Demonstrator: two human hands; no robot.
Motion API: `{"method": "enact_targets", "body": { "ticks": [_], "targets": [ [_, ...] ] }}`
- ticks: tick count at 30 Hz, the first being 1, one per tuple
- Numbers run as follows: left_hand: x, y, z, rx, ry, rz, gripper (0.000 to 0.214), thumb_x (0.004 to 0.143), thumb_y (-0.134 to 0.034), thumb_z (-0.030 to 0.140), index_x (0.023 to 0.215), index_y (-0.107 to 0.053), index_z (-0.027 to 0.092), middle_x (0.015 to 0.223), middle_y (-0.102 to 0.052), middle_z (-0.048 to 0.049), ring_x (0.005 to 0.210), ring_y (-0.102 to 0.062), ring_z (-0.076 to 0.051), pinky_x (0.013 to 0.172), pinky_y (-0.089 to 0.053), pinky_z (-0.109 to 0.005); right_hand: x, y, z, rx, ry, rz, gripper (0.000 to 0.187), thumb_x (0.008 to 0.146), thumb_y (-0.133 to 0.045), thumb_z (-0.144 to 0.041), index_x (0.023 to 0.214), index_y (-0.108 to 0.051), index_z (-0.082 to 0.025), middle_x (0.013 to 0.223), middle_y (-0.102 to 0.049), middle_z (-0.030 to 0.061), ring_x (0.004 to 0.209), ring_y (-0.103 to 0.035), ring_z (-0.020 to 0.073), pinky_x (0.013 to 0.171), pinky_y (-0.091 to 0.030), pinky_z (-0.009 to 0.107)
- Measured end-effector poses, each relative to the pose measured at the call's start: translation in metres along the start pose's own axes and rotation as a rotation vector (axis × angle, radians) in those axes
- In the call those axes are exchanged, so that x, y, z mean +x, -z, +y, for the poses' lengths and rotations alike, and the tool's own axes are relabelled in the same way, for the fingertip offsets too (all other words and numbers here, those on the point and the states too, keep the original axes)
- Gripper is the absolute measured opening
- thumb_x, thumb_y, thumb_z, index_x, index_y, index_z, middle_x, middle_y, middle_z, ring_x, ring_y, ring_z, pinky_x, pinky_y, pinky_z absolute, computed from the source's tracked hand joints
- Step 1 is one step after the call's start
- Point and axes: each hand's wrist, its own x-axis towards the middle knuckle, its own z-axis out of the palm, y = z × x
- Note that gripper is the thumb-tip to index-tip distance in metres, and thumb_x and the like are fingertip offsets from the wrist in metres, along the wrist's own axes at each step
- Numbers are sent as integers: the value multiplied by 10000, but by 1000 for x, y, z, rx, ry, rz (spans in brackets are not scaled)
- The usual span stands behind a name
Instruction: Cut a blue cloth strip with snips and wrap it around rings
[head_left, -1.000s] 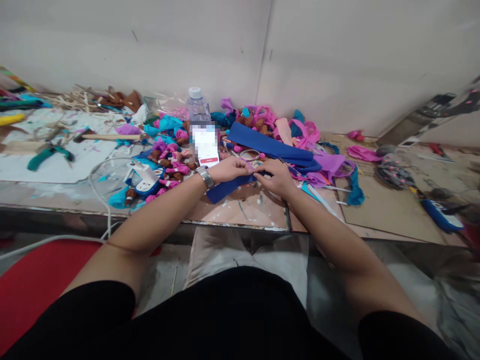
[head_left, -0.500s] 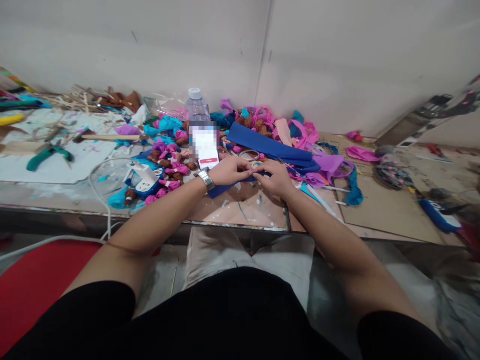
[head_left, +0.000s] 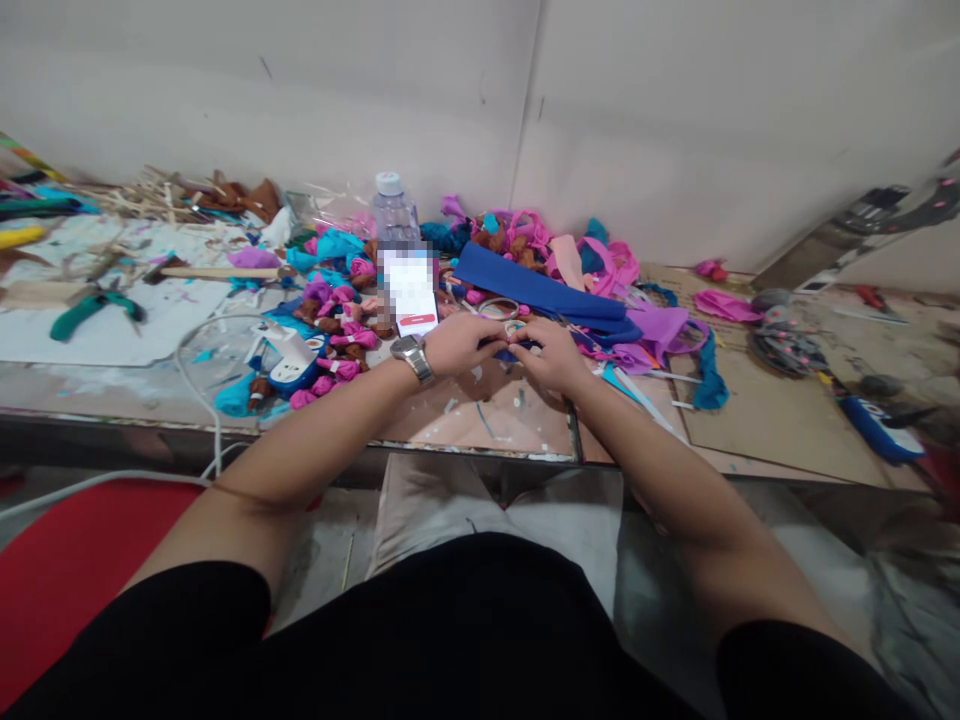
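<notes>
Over the workbench, my left hand [head_left: 459,345], with a metal watch on the wrist, and my right hand [head_left: 553,356] meet fingertip to fingertip. Both are closed in a pinch on a small piece of blue cloth [head_left: 505,354], most of it hidden by the fingers. Just behind the fingertips is a pale ring [head_left: 514,328], and a larger thin hoop [head_left: 496,308] lies beyond it. A long folded strip of blue cloth [head_left: 540,285] rests on the heap behind my hands. Left of them a phone [head_left: 412,295] leans upright, its screen lit.
Bunched pink, brown and turquoise cloth bundles [head_left: 341,320] spread left of the phone, near a power strip [head_left: 292,372] with a white cable. Farther left are green-handled pliers [head_left: 82,315] and a hammer [head_left: 225,272]. A bottle [head_left: 395,210] stands behind; cardboard [head_left: 750,400] lies right.
The flap of blue cloth that stuck out below my left hand has gone from sight; only a little blue shows between the fingers. Both hands stay in nearly the same place.
</notes>
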Motion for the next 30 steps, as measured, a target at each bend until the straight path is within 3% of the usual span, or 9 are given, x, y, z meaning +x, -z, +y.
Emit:
{"method": "enact_targets", "body": {
  "ticks": [12, 18, 22, 30],
  "targets": [
    [2, -7, 4, 25, 17, 38, 252, 1054, -560, 354, 1072, -760, 203, 980, -798, -74, 841, -699, -207, 746, -429, -309, 2, 1, 0, -17, 19, -12, 120, 962, -578, -304, 924, -659, -225, 969, -737, 93, 959, -633, 279, 937, -483, 430],
    [2, -3, 1, 55, 50, 42, 275, 1035, -592, 381, 939, -753, 180, 847, -780, -69, 740, -665, -198, 700, -387, -314, 1, 1, 0, -17, 6, 24, 123, 955, -618, -318, 930, -683, -217, 956, -750, 91, 932, -645, 271, 889, -492, 413],
    [1, -1, 0, 56, 47, 26, 260, 1026, -599, 367, 950, -763, 179, 850, -780, -72, 740, -665, -199, 704, -388, -315, 0, 2, 0, -9, 24, 42, 127, 948, -675, -344, 932, -717, -225, 954, -779, 78, 934, -665, 275, 898, -502, 419],
    [1, 5, 5, -15, 50, 5, 264, 1003, -606, 383, 938, -757, 177, 834, -767, -70, 711, -634, -186, 677, -378, -302, 1, 4, 4, -58, 61, 37, 201, 1007, -604, -393, 939, -694, -226, 956, -766, 98, 970, -658, 291, 891, -488, 441]
  ]
}}
